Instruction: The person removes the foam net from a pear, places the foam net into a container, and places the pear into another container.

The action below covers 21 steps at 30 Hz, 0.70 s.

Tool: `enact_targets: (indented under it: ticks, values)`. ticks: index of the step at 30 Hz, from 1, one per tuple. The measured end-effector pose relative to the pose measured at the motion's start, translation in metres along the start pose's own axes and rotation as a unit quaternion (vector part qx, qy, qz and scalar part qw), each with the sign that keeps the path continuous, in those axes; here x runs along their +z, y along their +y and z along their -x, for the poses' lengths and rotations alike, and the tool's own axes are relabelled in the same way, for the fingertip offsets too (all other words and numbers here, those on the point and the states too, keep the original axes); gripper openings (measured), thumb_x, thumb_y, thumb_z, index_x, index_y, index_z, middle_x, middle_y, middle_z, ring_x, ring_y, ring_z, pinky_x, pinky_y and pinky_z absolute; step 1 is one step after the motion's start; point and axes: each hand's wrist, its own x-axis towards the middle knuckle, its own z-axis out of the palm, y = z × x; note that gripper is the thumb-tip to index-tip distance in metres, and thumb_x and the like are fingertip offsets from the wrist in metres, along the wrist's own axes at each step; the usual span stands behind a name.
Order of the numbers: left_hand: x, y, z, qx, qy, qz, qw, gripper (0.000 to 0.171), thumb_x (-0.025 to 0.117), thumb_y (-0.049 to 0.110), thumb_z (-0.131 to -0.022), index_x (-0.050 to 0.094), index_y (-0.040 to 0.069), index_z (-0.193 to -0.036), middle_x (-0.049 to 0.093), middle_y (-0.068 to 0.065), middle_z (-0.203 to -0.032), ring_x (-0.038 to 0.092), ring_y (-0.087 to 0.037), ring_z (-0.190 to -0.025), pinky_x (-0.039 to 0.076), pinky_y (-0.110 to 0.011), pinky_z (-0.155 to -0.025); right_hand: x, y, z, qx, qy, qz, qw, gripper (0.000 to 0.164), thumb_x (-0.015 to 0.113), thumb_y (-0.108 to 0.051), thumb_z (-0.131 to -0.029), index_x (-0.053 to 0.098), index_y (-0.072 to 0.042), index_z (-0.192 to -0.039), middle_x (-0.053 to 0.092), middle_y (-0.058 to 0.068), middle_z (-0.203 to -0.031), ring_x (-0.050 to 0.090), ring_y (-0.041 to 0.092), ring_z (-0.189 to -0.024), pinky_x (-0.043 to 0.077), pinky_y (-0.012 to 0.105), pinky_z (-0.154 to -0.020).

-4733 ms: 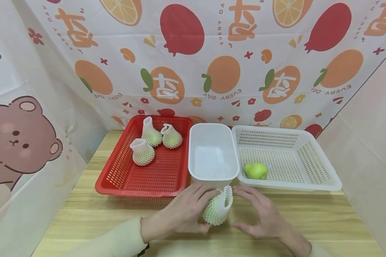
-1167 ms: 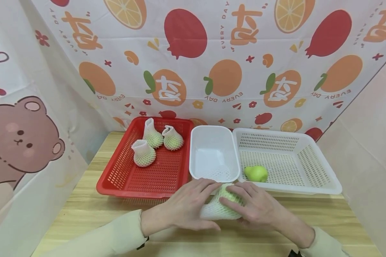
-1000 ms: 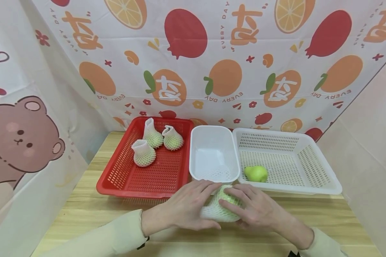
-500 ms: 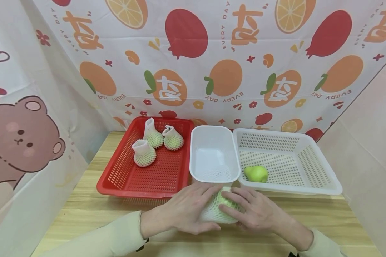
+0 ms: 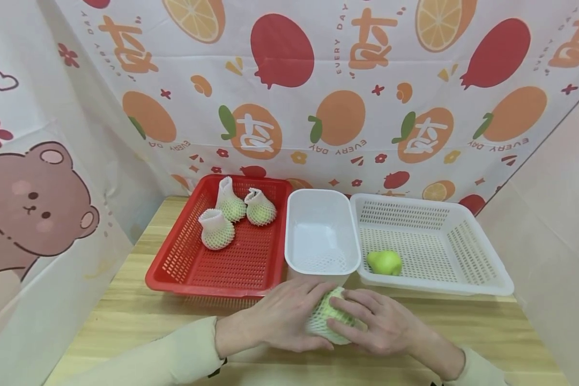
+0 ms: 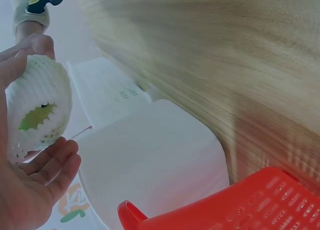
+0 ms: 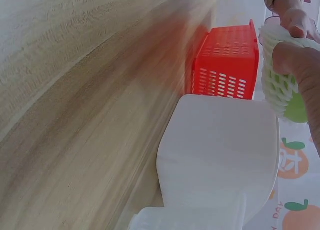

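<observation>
A green pear in a white foam net (image 5: 332, 313) lies between my two hands in front of the white tub. My left hand (image 5: 286, 316) holds its left side, thumb towards me and fingers on the far side. From the right, my right hand (image 5: 380, 324) grips it with bent fingers spread over the net. In the left wrist view, the netted pear (image 6: 47, 85) shows a ragged opening with green skin and a dark stem inside. The right wrist view shows the right thumb (image 7: 286, 58) on the net, with green skin bare at one end.
A red basket (image 5: 212, 291) at left has three netted pears (image 5: 217, 236). Beside it stands a white tub (image 5: 318, 236) with foam nets at the bottom. One bare green pear (image 5: 385, 262) lies in the white basket (image 5: 444, 287) at right. A printed cloth hangs behind.
The netted pear, earlier upright in my left hand with its net's mouth up, has been tipped over. My right hand came in and took hold. Lately both hands shifted slightly towards me.
</observation>
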Motion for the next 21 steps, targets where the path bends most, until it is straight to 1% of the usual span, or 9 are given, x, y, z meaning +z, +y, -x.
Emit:
enact_targets:
  ticks: [6, 8, 10, 13, 15, 18, 21]
  values:
    - [0.0, 0.001, -0.001, -0.003, 0.007, -0.005, 1.0, 0.093, 0.09, 0.063, -0.065, 0.058, 0.015, -0.138, 0.069, 0.005, -0.125, 0.066, -0.01, -0.113, 0.058, -0.026, -0.097, -0.001, -0.002, -0.001, -0.007, 0.002, -0.001, 1.0, 0.037, 0.051, -0.037, -0.108, 0.066, -0.012, -0.13, 0.07, 0.015, -0.12, 0.069, 0.026, -0.104, 0.064, 0.029, -0.085]
    - [0.0, 0.001, -0.001, -0.001, 0.011, -0.007, 0.9999, 0.093, 0.09, 0.063, -0.063, 0.059, 0.015, -0.137, 0.069, 0.006, -0.123, 0.066, -0.009, -0.111, 0.058, -0.024, -0.095, -0.001, -0.002, -0.002, -0.001, 0.004, -0.008, 1.0, 0.038, 0.055, -0.039, -0.105, 0.066, -0.012, -0.13, 0.071, 0.015, -0.119, 0.069, 0.027, -0.104, 0.064, 0.03, -0.085]
    - [0.0, 0.0, 0.0, 0.001, 0.019, -0.008, 0.9998, 0.092, 0.09, 0.062, -0.063, 0.059, 0.016, -0.136, 0.069, 0.006, -0.121, 0.066, -0.008, -0.108, 0.058, -0.023, -0.092, -0.002, -0.002, -0.002, 0.016, 0.002, -0.024, 1.0, 0.042, 0.062, -0.041, -0.101, 0.065, -0.01, -0.129, 0.07, 0.017, -0.12, 0.069, 0.028, -0.106, 0.063, 0.031, -0.086]
    - [0.001, -0.001, 0.002, 0.004, 0.032, -0.006, 0.9995, 0.093, 0.091, 0.061, -0.063, 0.058, 0.015, -0.137, 0.069, 0.006, -0.121, 0.066, -0.008, -0.107, 0.058, -0.022, -0.092, -0.006, -0.002, -0.002, 0.054, -0.001, -0.059, 0.997, 0.051, 0.071, -0.046, -0.093, 0.064, -0.008, -0.127, 0.069, 0.021, -0.121, 0.067, 0.031, -0.108, 0.062, 0.034, -0.087]
    - [0.002, -0.003, 0.003, 0.007, 0.044, -0.008, 0.999, 0.094, 0.091, 0.061, -0.063, 0.058, 0.014, -0.137, 0.069, 0.006, -0.122, 0.067, -0.007, -0.107, 0.058, -0.022, -0.093, -0.009, -0.002, -0.002, 0.079, -0.004, -0.081, 0.994, 0.056, 0.073, -0.049, -0.091, 0.063, -0.006, -0.125, 0.067, 0.023, -0.122, 0.066, 0.032, -0.109, 0.061, 0.036, -0.088]
    - [0.003, -0.005, 0.005, 0.011, 0.062, -0.012, 0.998, 0.095, 0.092, 0.06, -0.061, 0.058, 0.014, -0.137, 0.069, 0.006, -0.122, 0.067, -0.007, -0.108, 0.058, -0.021, -0.094, -0.013, 0.0, -0.003, 0.107, -0.004, -0.11, 0.988, 0.059, 0.072, -0.051, -0.091, 0.063, -0.003, -0.124, 0.066, 0.025, -0.122, 0.066, 0.032, -0.109, 0.059, 0.038, -0.09]
    - [0.005, -0.008, 0.007, 0.016, 0.082, -0.015, 0.9964, 0.095, 0.093, 0.059, -0.06, 0.058, 0.014, -0.136, 0.069, 0.006, -0.12, 0.067, -0.007, -0.106, 0.058, -0.021, -0.092, -0.017, 0.002, -0.002, 0.135, -0.004, -0.139, 0.981, 0.064, 0.074, -0.052, -0.09, 0.064, 0.001, -0.124, 0.065, 0.026, -0.122, 0.066, 0.032, -0.111, 0.058, 0.039, -0.095]
